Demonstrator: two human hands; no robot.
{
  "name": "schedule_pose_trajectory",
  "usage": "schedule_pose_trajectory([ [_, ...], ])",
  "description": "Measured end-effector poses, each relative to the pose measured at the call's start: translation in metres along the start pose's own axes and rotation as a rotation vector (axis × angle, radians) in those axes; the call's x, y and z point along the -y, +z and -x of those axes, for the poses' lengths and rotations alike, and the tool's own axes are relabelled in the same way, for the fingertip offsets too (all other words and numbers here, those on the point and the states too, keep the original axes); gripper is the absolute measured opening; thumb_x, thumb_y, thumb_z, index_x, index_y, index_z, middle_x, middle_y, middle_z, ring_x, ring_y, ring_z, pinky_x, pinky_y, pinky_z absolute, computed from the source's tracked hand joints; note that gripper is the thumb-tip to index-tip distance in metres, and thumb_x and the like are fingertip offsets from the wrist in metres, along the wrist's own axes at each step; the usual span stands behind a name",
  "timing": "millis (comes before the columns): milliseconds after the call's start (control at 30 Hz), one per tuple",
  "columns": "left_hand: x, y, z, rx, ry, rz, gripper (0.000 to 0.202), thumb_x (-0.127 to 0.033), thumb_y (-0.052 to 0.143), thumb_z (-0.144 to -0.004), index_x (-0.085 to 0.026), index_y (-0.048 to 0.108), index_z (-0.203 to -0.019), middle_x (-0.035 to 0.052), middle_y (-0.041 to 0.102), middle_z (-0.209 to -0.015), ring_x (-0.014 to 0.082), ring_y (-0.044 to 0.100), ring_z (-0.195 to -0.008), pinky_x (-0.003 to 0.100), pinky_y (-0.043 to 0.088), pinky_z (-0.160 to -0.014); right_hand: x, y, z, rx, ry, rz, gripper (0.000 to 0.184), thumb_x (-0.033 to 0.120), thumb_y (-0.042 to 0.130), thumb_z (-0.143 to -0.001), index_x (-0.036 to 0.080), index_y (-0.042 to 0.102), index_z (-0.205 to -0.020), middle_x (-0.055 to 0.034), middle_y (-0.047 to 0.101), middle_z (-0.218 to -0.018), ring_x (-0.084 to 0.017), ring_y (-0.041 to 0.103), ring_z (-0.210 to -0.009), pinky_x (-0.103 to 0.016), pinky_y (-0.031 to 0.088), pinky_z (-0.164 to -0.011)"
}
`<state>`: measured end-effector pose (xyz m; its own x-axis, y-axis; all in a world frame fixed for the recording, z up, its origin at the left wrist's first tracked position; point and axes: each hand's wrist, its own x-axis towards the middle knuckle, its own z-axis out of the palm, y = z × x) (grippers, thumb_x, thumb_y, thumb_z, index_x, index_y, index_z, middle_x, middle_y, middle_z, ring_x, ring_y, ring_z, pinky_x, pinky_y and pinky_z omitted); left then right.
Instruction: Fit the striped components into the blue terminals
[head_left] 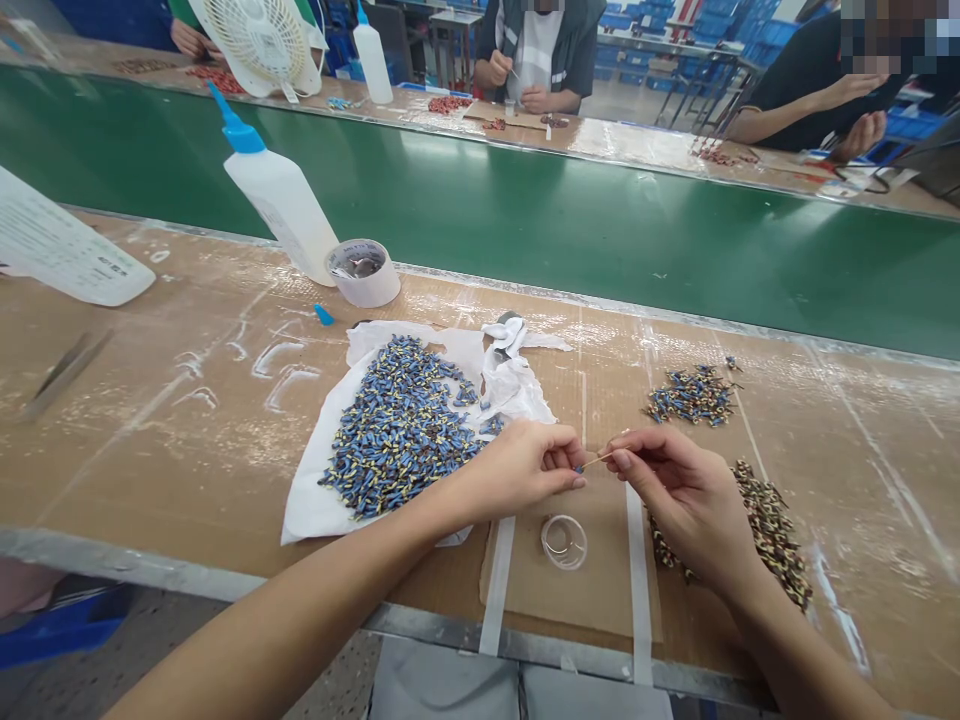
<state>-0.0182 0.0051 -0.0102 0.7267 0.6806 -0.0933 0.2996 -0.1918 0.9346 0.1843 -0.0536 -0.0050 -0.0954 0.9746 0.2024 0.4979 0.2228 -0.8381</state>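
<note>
My left hand (525, 465) pinches a small blue part (578, 468) between thumb and fingers. My right hand (679, 490) holds a thin stick (600, 459) whose tip touches that part. Both hands hover over a taped-down cardboard pad (592, 590) with a small clear round dish (564, 541) on it. A heap of blue and yellow parts (397, 425) lies on a white sheet (315, 500) to my left. A smaller pile of the same parts (690, 395) lies to the right, and a dark speckled pile (772, 530) sits under my right wrist.
A white squeeze bottle with a blue nozzle (281, 200), a tape roll (365, 272) and a printed sheet (60, 250) stand at the back left. A green conveyor belt (525, 210) runs across. Other people work on its far side, near a white fan (259, 40).
</note>
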Motion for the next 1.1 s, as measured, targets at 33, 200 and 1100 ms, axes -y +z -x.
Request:
schedule_pose_trajectory([
  [33, 0.000, 0.000, 0.000, 0.001, -0.001, -0.001, 0.006, -0.019, 0.062, -0.082, -0.014, 0.062, -0.085, -0.0010, 0.060, -0.067, 0.0106, 0.056, -0.063, 0.021, 0.041, -0.059, 0.001, 0.000, 0.000, -0.008, -0.019, 0.026, 0.008, 0.027, 0.061, -0.089, 0.021, 0.064, -0.091, -0.0050, 0.071, -0.085, -0.018, 0.068, -0.075, -0.028, 0.054, -0.067],
  [200, 0.002, 0.001, 0.000, 0.006, 0.003, 0.005, 0.006, -0.019, 0.063, -0.082, -0.014, 0.062, -0.085, -0.0004, 0.062, -0.069, 0.0108, 0.056, -0.064, 0.022, 0.041, -0.061, 0.005, -0.001, 0.000, 0.011, -0.090, 0.098, 0.004, 0.024, 0.060, -0.089, 0.023, 0.064, -0.090, -0.0020, 0.072, -0.083, -0.016, 0.067, -0.073, -0.026, 0.051, -0.065],
  [1100, -0.002, -0.007, 0.000, -0.042, 0.007, -0.022, 0.003, -0.014, 0.058, -0.082, -0.016, 0.058, -0.080, -0.0033, 0.054, -0.067, 0.0093, 0.050, -0.064, 0.021, 0.037, -0.061, 0.034, -0.002, 0.006, 0.549, -0.159, 0.007, 0.015, 0.014, 0.053, -0.091, 0.022, 0.064, -0.097, -0.0043, 0.061, -0.097, -0.016, 0.058, -0.088, -0.029, 0.048, -0.077],
])
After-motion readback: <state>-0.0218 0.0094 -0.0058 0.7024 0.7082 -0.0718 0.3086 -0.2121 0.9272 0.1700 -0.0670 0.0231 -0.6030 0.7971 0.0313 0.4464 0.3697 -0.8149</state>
